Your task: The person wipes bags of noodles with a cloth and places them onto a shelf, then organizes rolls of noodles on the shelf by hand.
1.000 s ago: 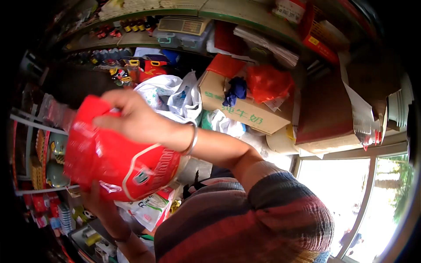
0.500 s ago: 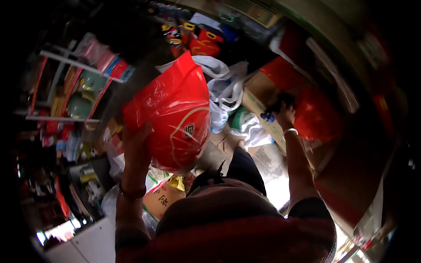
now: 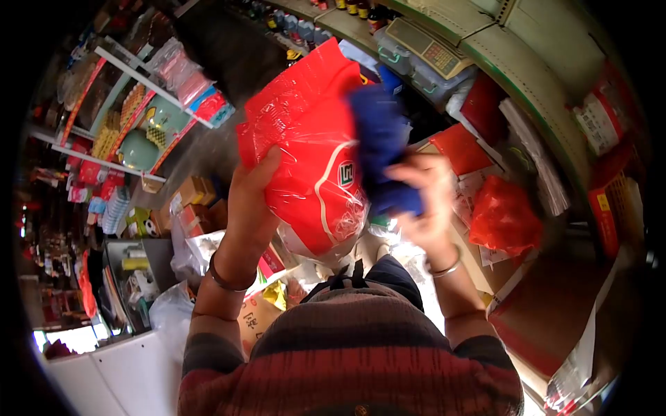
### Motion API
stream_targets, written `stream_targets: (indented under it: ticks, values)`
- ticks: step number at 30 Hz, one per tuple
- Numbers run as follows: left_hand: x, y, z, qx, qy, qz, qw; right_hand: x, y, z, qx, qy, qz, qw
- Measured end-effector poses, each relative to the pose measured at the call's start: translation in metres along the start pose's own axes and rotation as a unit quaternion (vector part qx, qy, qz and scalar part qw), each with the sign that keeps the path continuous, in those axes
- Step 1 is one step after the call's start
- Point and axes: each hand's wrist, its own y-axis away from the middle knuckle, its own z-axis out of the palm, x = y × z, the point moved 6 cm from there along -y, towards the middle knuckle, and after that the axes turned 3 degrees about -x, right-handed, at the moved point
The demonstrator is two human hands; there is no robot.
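My left hand (image 3: pixel 253 194) grips a big red plastic package (image 3: pixel 309 163) by its left side, the thumb lying on the front. The package is held up, tilted, with a white curved line and a small square logo facing me; its lower part is clear plastic. In my right hand (image 3: pixel 429 194) is a dark blue cloth (image 3: pixel 378 132), bunched and smeared by motion. The cloth overlaps the package's right edge; whether it presses on it I cannot tell.
A scale (image 3: pixel 430 48) and bottles stand on shelving at the back. On the right are a red plastic bag (image 3: pixel 505 215) and cardboard boxes. A metal rack (image 3: pixel 132 163) with bowls stands at left, and a white cabinet (image 3: pixel 132 378) at lower left.
My right hand has come from the boxes on the right up to the package, bringing the blue cloth. My left hand has shifted the package slightly right and up.
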Motion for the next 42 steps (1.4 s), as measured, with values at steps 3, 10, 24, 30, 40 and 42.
stream_targets:
  ticks: [3,10,24,30,40,42]
  values:
    - [0.002,0.006,-0.008,-0.055,0.001,-0.036,0.998,-0.059,-0.017,0.070,-0.053,0.097,-0.180,0.977]
    - [0.024,0.029,0.005,-0.079,0.046,-0.041,0.995,-0.047,-0.058,0.052,-0.007,0.009,-0.040,0.999]
    - [0.041,0.050,-0.011,-0.118,0.094,-0.040,0.988,-0.094,-0.028,0.073,-0.044,0.107,-0.159,0.981]
    - [0.055,0.072,-0.005,-0.098,-0.001,-0.017,0.995,0.015,-0.032,0.016,0.106,-0.098,0.213,0.966]
    - [0.050,0.075,-0.007,-0.164,-0.218,0.120,0.955,-0.156,-0.038,0.063,-0.019,0.116,-0.205,0.972]
    - [0.050,0.074,-0.014,-0.156,-0.128,0.117,0.972,-0.138,-0.050,0.052,0.010,0.094,-0.214,0.972]
